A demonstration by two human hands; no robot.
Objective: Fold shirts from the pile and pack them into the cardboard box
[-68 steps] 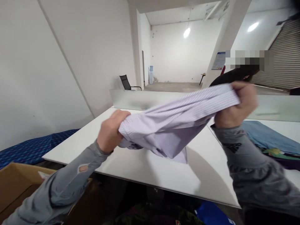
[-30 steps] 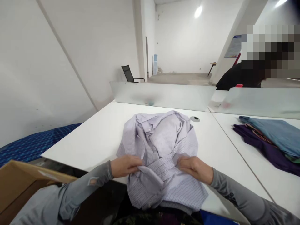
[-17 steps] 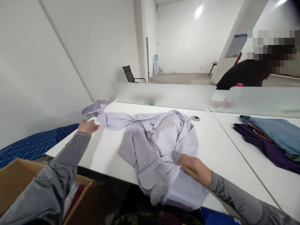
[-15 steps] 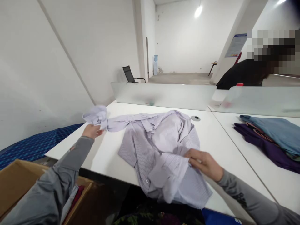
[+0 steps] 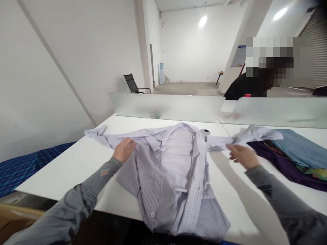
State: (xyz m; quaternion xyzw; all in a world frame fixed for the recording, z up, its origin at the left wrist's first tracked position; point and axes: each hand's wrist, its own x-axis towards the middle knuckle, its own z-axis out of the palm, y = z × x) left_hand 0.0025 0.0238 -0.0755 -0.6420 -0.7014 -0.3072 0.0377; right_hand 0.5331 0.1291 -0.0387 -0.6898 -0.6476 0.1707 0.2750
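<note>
A pale lilac striped shirt (image 5: 176, 160) lies unbuttoned on the white table, its front panels spread and its hem hanging at the near edge. The left sleeve stretches out flat. Over the shirt's left shoulder area is my left hand (image 5: 124, 149), fingers loosely bent and nothing seen in them. My right hand (image 5: 242, 156) is just below the right sleeve (image 5: 250, 134), with fingers apart. That sleeve is outstretched and blurred, its cuff end over the folded clothes.
Folded clothes, blue (image 5: 296, 144) and purple (image 5: 270, 161), lie on the right. A frosted divider (image 5: 168, 107) runs along the table's back. Blue checked fabric (image 5: 35, 166) and a cardboard box (image 5: 17, 217) are at left. Another person (image 5: 245, 83) bends beyond the divider.
My left hand has left the left sleeve and moved right over the shirt. The right sleeve, bunched on the shirt before, now extends rightward, and my right hand has moved up and right.
</note>
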